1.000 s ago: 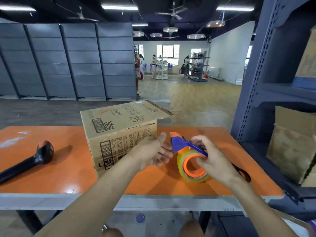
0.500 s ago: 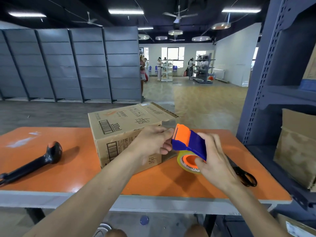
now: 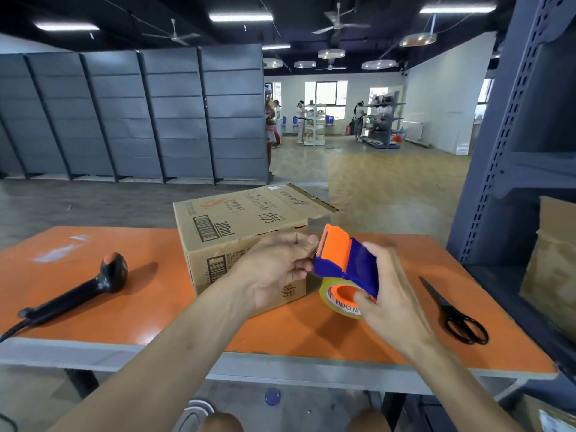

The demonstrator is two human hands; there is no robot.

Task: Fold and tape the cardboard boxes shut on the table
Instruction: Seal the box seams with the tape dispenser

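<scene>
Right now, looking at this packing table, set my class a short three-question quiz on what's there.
1. True or false: the right hand grips the tape dispenser.
2. What lies on the table to the right of the cardboard box? A scissors, B hammer, C knife.
3. Fill in: the black barcode scanner lies ___ of the box.
Key: 1 true; 2 A; 3 left.

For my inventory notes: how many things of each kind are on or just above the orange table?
Cardboard box: 1
Tape dispenser: 1
Barcode scanner: 1
Scissors: 1
Total: 4
</scene>
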